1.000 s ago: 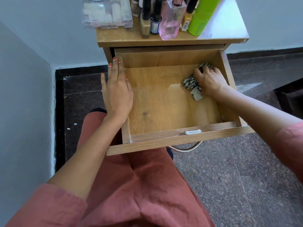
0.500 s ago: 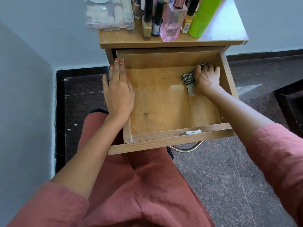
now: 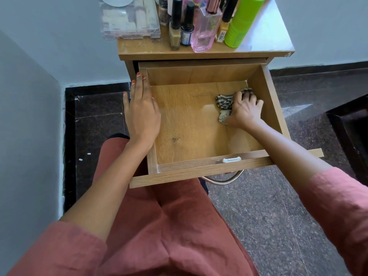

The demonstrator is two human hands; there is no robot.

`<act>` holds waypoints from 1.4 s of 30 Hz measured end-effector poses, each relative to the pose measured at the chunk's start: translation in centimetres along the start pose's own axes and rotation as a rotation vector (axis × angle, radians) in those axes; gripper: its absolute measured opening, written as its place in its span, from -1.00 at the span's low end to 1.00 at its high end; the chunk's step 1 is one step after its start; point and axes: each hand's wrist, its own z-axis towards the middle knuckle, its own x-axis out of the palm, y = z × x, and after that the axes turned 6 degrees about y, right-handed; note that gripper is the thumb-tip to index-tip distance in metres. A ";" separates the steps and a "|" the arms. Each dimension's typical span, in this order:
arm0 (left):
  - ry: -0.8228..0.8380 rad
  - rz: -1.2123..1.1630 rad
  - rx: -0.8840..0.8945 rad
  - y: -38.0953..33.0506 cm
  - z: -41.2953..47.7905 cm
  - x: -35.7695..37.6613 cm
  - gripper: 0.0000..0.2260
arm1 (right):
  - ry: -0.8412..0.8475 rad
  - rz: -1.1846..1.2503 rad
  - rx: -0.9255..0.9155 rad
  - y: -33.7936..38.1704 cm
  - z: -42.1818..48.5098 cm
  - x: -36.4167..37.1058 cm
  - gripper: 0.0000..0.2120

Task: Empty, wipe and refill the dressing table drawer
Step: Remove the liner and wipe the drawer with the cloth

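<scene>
The wooden drawer (image 3: 199,170) of the dressing table is pulled out over my lap, and only a cloth lies inside. My right hand (image 3: 246,111) presses a crumpled checked cloth (image 3: 224,102) onto the drawer floor near the back right corner, fingers curled over it. My left hand (image 3: 141,112) lies flat along the drawer's left wall, fingers straight and pointing to the back.
On the table top (image 3: 264,42) stand a clear plastic box (image 3: 129,18), several nail polish bottles (image 3: 187,26), a pink perfume bottle (image 3: 205,30) and a green can (image 3: 241,22). A wall is close on the left. A dark piece of furniture (image 3: 352,132) stands at right.
My right hand has slid the cloth about in the drawer's back right part, first toward the back wall, then slightly forward. My left hand has stayed on the left wall.
</scene>
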 end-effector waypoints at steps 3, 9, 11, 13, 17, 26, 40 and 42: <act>-0.003 -0.005 0.000 0.0 0.0 0.0 -0.59 | 0.057 0.089 0.018 0.2 0.8 -0.8 -0.16; -0.004 -0.021 0.008 -0.1 0.0 -0.1 -0.59 | 0.080 0.209 0.035 0.5 2.0 -2.1 -0.18; -0.005 -0.017 0.009 -0.1 0.0 0.0 -0.59 | 0.083 0.213 0.047 0.6 2.2 -2.2 -0.18; -0.005 -0.010 0.011 -0.1 0.1 0.0 -0.59 | 0.086 0.195 0.060 0.6 2.4 -2.2 -0.20; -0.009 0.017 0.020 0.0 0.1 0.0 -0.59 | 0.124 0.138 0.104 1.1 2.7 -3.0 -0.20; -0.010 0.018 0.009 -0.2 -0.1 -0.1 -0.59 | 0.131 0.284 0.160 1.3 2.4 -4.3 -0.29; -0.011 0.009 0.001 -0.1 0.0 -0.1 -0.59 | 0.147 0.357 0.057 1.0 -0.7 -2.8 -0.21; -0.013 -0.001 0.005 -0.2 0.0 -0.1 -0.59 | 0.143 0.352 0.075 1.0 -0.1 -3.4 -0.21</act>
